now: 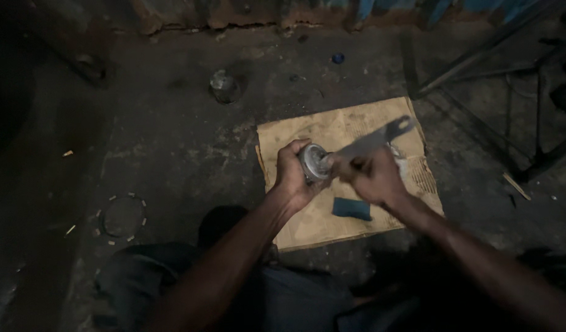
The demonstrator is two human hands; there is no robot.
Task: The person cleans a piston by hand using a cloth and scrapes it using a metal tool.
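My left hand [292,175] grips a round silvery metal part [314,162], its open face turned toward me. My right hand [374,175] is closed around a flat grey metal tool [381,136], a spanner-like bar that slants up to the right, its near end against the metal part. Both hands hover over a piece of brown cardboard [332,129] lying on the dark floor. A small blue block [352,209] rests on the cardboard just below my right hand. The tool is blurred.
A small round metal can [223,86] stands on the floor beyond the cardboard. A ring-shaped part [122,216] lies at the left. Dark metal frame bars [480,49] stand at the right. My knees fill the bottom of the view.
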